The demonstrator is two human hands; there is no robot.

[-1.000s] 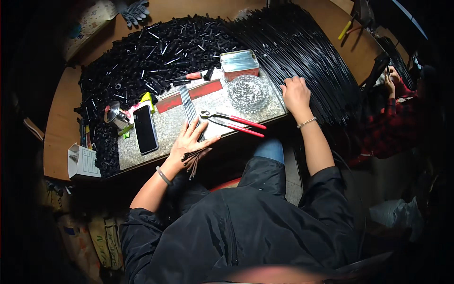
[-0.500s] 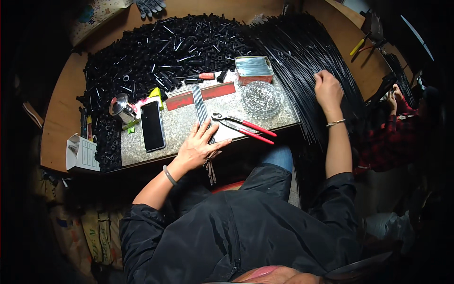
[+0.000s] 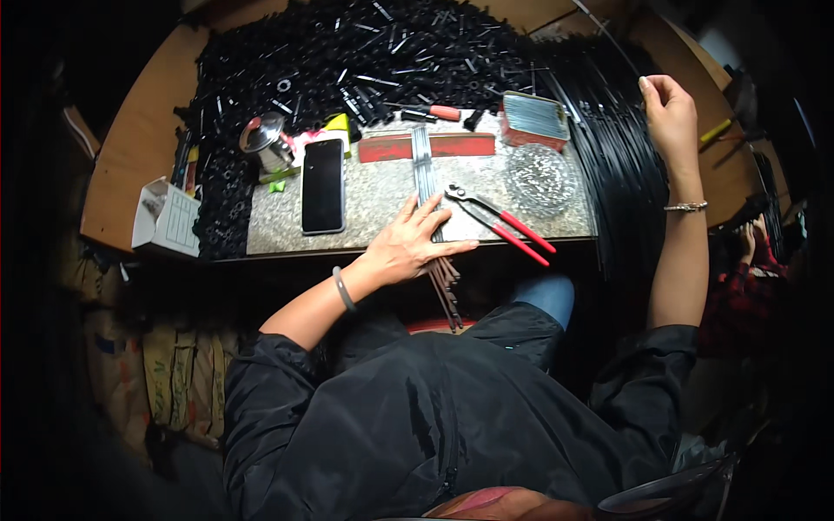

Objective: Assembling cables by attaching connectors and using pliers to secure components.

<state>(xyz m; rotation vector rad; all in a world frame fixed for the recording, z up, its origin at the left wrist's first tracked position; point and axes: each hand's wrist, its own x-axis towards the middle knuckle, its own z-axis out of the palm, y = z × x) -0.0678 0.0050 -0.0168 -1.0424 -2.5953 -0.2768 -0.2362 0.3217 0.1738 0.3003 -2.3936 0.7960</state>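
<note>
My left hand (image 3: 405, 247) lies with outstretched fingers on a small bundle of thin metal rods (image 3: 423, 174). The rods cross a red strip (image 3: 469, 144) on a speckled board, and their brown ends hang over its front edge. At the upper right my right hand (image 3: 671, 122) is raised, its fingers pinched on one long thin rod (image 3: 612, 39) that slants up and left. Below it spreads a pile of long black rods (image 3: 599, 113). Red-handled pincers (image 3: 508, 222) rest just right of my left hand, jaws toward the rods.
A clear bowl of small shiny pieces (image 3: 540, 182) and a tin of thin pins (image 3: 533, 122) stand right. A phone (image 3: 322, 187), a metal-lidded jar (image 3: 268, 139) and a white box (image 3: 165, 219) are left. Black tubular parts (image 3: 347, 52) heap behind. Another person's hands (image 3: 752, 239) show far right.
My right hand has risen from the black rod pile, up and right, with a rod now in its fingers. My left hand stays on the bundle; the whole view has shifted.
</note>
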